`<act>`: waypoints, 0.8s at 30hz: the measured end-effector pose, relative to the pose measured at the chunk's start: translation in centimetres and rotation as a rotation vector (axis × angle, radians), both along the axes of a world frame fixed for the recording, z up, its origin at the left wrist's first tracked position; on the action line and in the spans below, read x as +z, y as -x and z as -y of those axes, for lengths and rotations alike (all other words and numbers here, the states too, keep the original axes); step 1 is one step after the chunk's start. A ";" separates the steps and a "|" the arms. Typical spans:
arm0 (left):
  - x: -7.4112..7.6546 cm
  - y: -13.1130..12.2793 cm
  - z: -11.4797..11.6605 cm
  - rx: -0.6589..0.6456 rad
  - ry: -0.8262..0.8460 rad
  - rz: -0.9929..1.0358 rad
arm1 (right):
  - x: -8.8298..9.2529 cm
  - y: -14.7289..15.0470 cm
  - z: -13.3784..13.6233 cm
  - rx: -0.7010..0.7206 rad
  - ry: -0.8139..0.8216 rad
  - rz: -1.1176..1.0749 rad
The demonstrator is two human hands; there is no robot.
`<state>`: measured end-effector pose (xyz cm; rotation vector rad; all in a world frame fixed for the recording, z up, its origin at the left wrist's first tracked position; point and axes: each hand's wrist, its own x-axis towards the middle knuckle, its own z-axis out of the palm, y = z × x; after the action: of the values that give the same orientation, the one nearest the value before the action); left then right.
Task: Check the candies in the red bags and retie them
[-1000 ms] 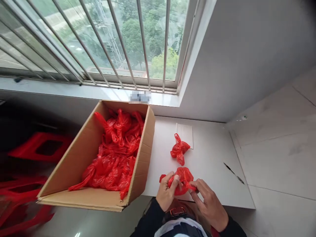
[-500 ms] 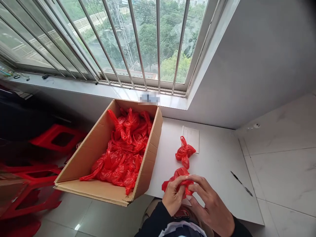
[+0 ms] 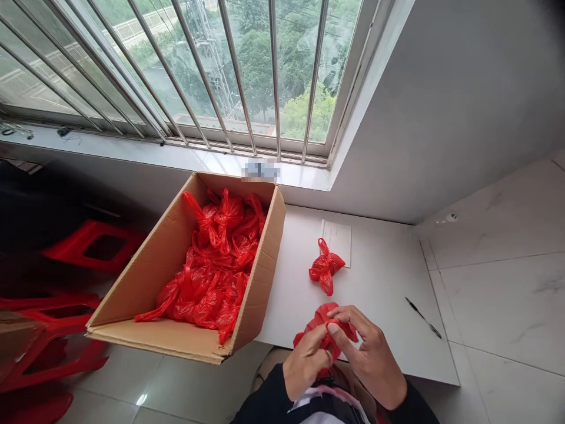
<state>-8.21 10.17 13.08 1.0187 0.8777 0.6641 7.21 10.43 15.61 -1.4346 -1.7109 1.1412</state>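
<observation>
Between my hands, at the table's near edge, is a red plastic bag [image 3: 318,321], crumpled and partly hidden by my fingers. My left hand [image 3: 309,359] pinches it from the left, thumb and fingers closed on the plastic. From the right, my right hand [image 3: 367,350] grips the same bag, its thumb close to the left fingertips. A second red plastic bag [image 3: 325,268], knotted and filled, lies just beyond my hands. It overlaps the corner of a white notepad [image 3: 341,235]. What the bags contain cannot be made out.
A large open cardboard box [image 3: 260,282] to the left holds several knotted red bags [image 3: 207,288]. On the white table [image 3: 379,282] a black pen [image 3: 422,317] lies at right. Red stools [image 3: 95,244] stand at far left. Behind is a barred window [image 3: 247,76] with a white sill.
My hands have drawn closer together on the bag, thumbs nearly meeting, and the right hand has turned inward. The view has shifted slightly; the box and the other bag have stayed put.
</observation>
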 end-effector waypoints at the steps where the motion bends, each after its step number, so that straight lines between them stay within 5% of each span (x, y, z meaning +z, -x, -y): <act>1: -0.2 -0.2 0.2 -0.001 -0.052 -0.036 | 0.1 -0.1 0.1 0.038 -0.009 -0.006; 4: -1.0 -0.7 0.7 0.053 -0.094 -0.159 | 0.1 -0.5 0.2 0.116 -0.005 -0.035; 8: -2.4 -0.5 0.7 0.210 0.133 -0.165 | -0.5 -1.2 0.0 0.125 -0.014 -0.045; 17: -1.6 0.5 -1.1 0.109 0.197 -0.022 | -1.7 -1.2 0.1 -0.011 -0.293 0.086; 20: -1.7 1.1 -1.5 0.118 0.181 -0.047 | -0.6 -1.9 0.4 -0.060 -0.206 0.025; 24: -1.1 1.8 -1.8 0.096 0.136 -0.036 | 0.5 -2.6 0.1 0.046 -0.069 -0.061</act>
<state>-9.99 11.96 12.01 0.8728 0.9948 0.6594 9.84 10.31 16.15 -1.3119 -1.7325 1.1275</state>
